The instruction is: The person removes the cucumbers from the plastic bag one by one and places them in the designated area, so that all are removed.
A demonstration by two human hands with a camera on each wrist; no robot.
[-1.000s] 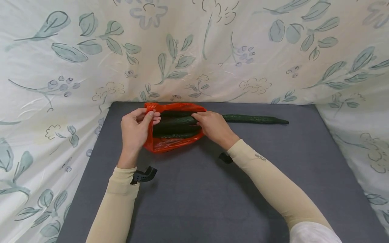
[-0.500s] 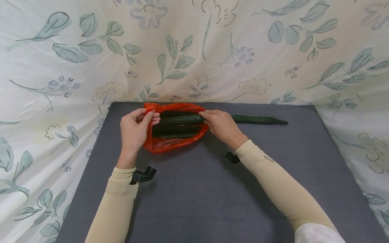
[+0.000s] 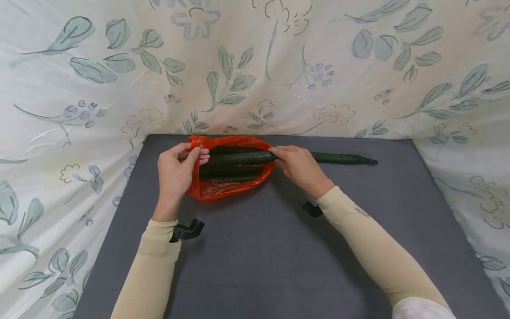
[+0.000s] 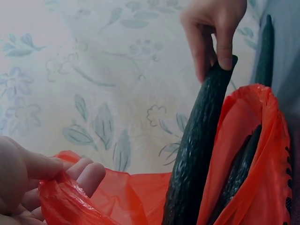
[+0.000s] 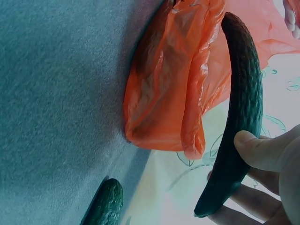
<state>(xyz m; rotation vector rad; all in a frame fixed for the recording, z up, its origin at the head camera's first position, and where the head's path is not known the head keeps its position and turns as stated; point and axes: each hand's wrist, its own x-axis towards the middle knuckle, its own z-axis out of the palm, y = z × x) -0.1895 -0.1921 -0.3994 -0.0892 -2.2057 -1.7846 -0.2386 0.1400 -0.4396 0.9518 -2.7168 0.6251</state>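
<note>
My left hand (image 3: pixel 175 173) pinches the gathered edge of a red plastic bag (image 3: pixel 223 195), which lies on its side with its mouth spread. My right hand (image 3: pixel 300 168) grips one end of a dark green cucumber (image 3: pixel 243 158) between thumb and fingers. The left wrist view shows this held cucumber (image 4: pixel 194 150) slanting up out of the bag's mouth, its lower end out of sight. More cucumbers (image 3: pixel 235 172) lie inside the bag below it. Another cucumber (image 3: pixel 344 158) rests on the table to the right, partly hidden behind my right hand.
The dark grey table (image 3: pixel 247 261) runs back to a hanging floral curtain (image 3: pixel 255 66), which also closes off both sides. The bag and the loose cucumber lie near the table's back edge. A black wrist mount (image 3: pixel 187 230) sits on my left sleeve.
My right hand has moved to the right, and the held cucumber appears to have shifted right with it. My left hand stays in place on the bag's edge. The loose cucumber has not moved.
</note>
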